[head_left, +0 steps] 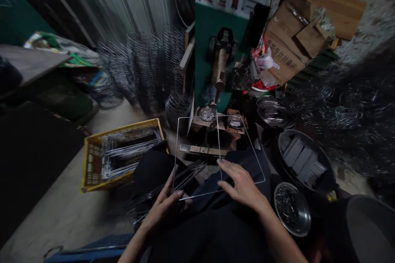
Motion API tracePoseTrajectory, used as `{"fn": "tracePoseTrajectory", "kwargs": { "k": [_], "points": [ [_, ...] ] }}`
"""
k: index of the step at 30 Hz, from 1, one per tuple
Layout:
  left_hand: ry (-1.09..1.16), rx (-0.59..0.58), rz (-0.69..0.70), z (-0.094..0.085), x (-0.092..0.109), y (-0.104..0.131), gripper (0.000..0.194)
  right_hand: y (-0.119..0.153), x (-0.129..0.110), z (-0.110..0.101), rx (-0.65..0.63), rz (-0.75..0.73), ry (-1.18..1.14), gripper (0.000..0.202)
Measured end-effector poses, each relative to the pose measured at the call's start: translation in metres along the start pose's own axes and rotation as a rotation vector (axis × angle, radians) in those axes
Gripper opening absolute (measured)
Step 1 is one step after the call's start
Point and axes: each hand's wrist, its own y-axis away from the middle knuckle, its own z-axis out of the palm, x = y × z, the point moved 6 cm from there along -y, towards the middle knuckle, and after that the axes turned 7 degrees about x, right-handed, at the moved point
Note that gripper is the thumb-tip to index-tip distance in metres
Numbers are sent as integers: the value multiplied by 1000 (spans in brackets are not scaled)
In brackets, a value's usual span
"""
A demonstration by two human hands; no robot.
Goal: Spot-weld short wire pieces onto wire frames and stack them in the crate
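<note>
At the lower centre of the frame, the left hand is grasping the near left corner of a wire rectangle, and the right hand is holding its middle rod; the rectangle is spanning the centre. Left of centre, a yellow crate is holding wire pieces. Beyond, at upper centre, a green machine is standing.

A: What stands on the floor, left?
B: A yellow crate; farther off, stacks of coiled wire.
A: And on the ledge, far centre?
B: A dish of small metal pieces.
</note>
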Motion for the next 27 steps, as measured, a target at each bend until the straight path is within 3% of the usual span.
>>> {"fn": "tracePoseTrajectory", "kwargs": {
  "k": [6, 14, 20, 27],
  "points": [
    [-10, -33, 12, 6, -2, -3, 105, -1, -15, 1, -130, -71, -182, 58],
    [0, 13, 3, 1, 5, 7, 103, 14, 25, -13, 88, 89, 98, 57],
    [-45, 32, 22, 5, 13, 11, 102, 21, 2, -1, -96, 13, -46, 65],
    [-52, 21, 34, 5, 15, 10, 100, 17, 3, 2, -118, 20, -57, 69]
  ]
}}
